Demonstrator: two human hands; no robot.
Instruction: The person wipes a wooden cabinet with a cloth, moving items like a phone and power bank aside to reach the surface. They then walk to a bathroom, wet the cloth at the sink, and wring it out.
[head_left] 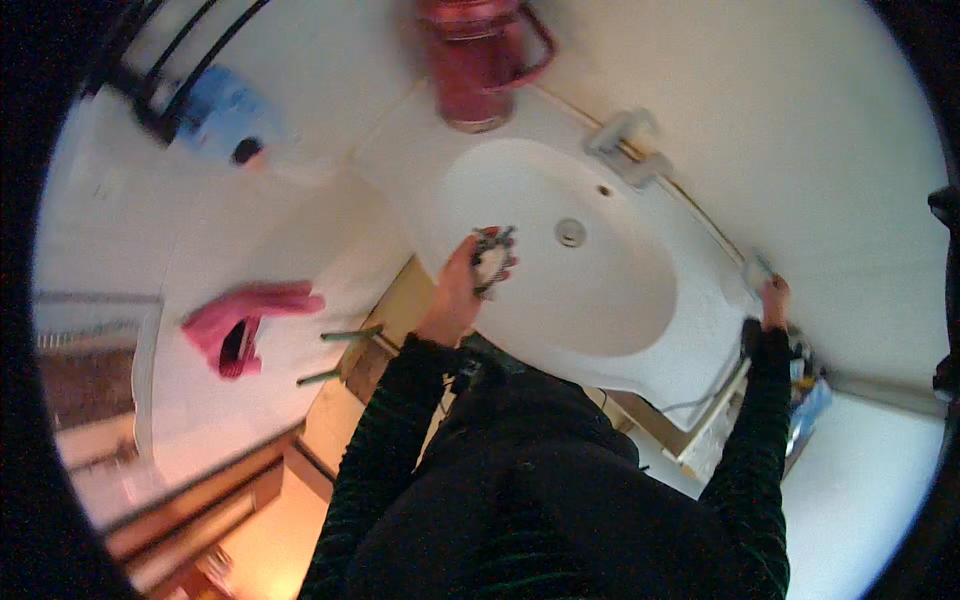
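Over the left side of the white washbasin, my left hand is closed round a crumpled grey-and-white wad, which looks like a cloth or scrubber; blur hides its exact kind. My right hand reaches to the basin's far right edge, by the wall. Its fingers look closed at a small pale grey object whose kind I cannot make out. Behind the bowl stands the grey tap. The drain shows in the bowl.
A dark pink jug with a handle stands at the basin's back left corner. On the left are a blue bottle near a black rack and a pink rubber glove. Assorted items crowd beside my right forearm.
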